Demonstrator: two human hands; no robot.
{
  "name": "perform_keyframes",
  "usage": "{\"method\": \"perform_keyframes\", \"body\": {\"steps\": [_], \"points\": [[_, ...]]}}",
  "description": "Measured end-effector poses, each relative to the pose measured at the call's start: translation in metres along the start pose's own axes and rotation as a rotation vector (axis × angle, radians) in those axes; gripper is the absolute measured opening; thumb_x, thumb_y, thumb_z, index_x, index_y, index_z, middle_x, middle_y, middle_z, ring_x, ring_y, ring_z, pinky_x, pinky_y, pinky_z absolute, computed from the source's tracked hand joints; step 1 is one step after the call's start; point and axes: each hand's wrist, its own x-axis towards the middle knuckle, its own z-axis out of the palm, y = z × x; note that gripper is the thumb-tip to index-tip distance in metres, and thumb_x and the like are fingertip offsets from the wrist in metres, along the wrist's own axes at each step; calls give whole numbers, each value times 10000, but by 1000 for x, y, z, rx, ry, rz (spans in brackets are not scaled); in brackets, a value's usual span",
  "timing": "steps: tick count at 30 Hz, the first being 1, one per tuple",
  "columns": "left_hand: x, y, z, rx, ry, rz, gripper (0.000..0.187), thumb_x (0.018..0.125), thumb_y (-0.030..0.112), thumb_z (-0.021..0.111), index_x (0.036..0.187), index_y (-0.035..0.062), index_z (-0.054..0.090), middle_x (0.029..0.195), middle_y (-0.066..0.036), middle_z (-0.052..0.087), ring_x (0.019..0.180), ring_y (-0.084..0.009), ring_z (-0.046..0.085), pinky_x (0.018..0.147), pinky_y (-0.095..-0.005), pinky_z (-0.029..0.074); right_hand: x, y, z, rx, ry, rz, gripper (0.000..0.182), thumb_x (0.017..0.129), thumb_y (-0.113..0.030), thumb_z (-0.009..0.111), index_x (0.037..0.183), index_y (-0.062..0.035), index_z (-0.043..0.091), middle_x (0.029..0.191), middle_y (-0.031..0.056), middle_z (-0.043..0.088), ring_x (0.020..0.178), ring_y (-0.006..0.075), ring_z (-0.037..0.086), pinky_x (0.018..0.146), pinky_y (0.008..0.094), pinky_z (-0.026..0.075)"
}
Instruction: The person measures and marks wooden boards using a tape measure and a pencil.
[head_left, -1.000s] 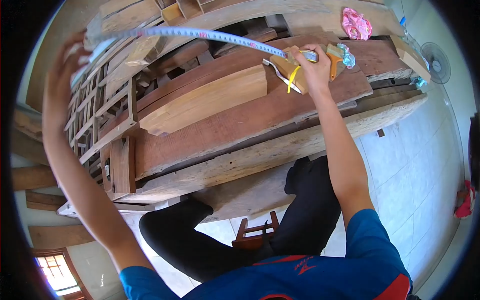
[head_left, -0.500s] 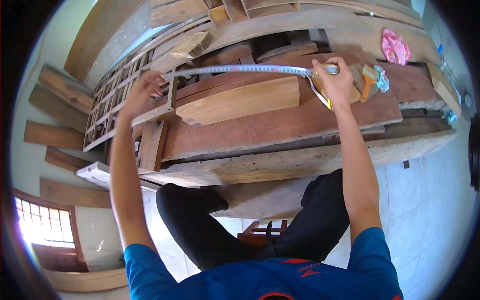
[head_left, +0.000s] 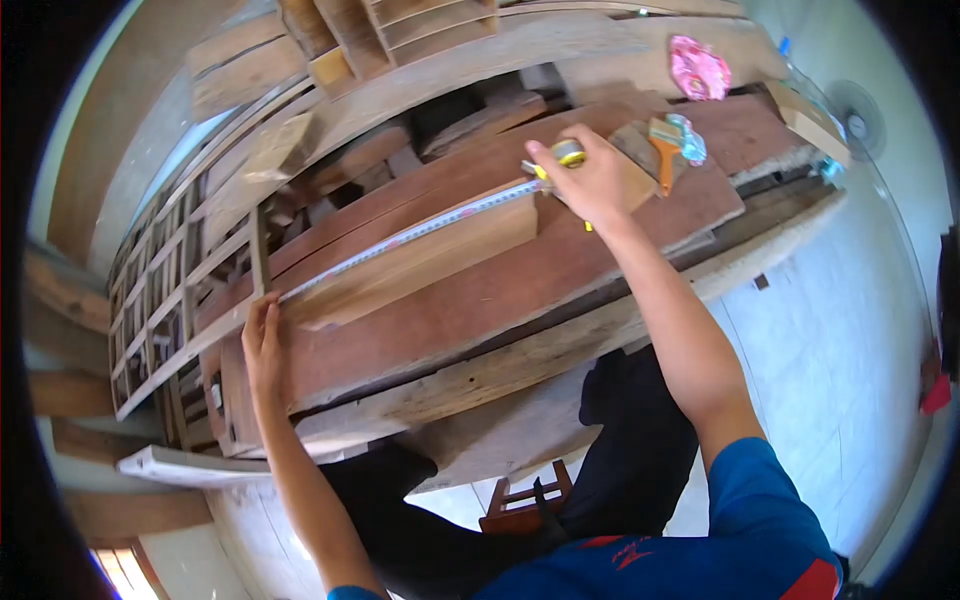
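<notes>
A tape measure (head_left: 568, 152) with a yellow case sits in my right hand (head_left: 592, 185), fingers wrapped round it. Its white blade (head_left: 400, 240) is drawn out in a straight slant down to the left. My left hand (head_left: 263, 345) has its fingers closed at the blade's far end; the exact pinch is small to see. Directly below the blade, and running along with it, lies a pale wooden block (head_left: 430, 262). The block rests on a reddish-brown plank (head_left: 480, 290), near whose left end my left hand is.
To the right lie a paintbrush (head_left: 664, 160) with an orange handle, a blue-white crumpled wrapper (head_left: 688, 140) and a pink cloth (head_left: 700, 70). A wooden lattice frame (head_left: 185, 290) leans at the left. Shelving (head_left: 430, 25) stands behind, and a fan (head_left: 855, 125) is at the right.
The tape blade has come down from above the pale block to lie along it. My left hand moved from beside the lattice frame to the blade's end, and my view turned.
</notes>
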Motion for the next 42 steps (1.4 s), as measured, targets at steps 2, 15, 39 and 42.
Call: {"method": "perform_keyframes", "body": {"steps": [2, 15, 39, 42], "points": [[1, -3, -4, 59, -24, -39, 286, 1066, 249, 555, 1196, 13, 654, 1064, -30, 638, 992, -133, 582, 934, -280, 453, 0, -4, 1, 14, -24, 60, 557, 793, -507, 834, 949, 2, 669, 809, 171, 702, 767, 304, 717, 715, 389, 552], [-15, -11, 1, -155, 91, -165, 267, 1050, 228, 574, 1187, 9, 639, 1044, -15, 611, 932, -97, 545, 788, -244, 469, -4, -15, 15, 4, 34, -32, 632, 765, -474, 870, 1088, -1, 604, 941, 191, 695, 903, 328, 694, 805, 408, 542], [-15, -18, 9, -118, 133, -82, 226, 1024, 176, 600, 1180, 19, 646, 886, -100, 709, 763, -151, 673, 682, -305, 544, -15, -17, 12, -161, -2, -341, 406, 779, -158, 848, 1059, -17, 590, 996, 143, 598, 926, 326, 607, 821, 409, 487], [-19, -15, 8, -73, 124, -107, 220, 1015, 170, 608, 1178, 27, 646, 831, -111, 709, 731, -152, 679, 667, -311, 536, -15, -12, 12, -191, 0, -361, 419, 786, -164, 849, 1068, -9, 582, 994, 141, 592, 928, 312, 603, 829, 407, 484]]}}
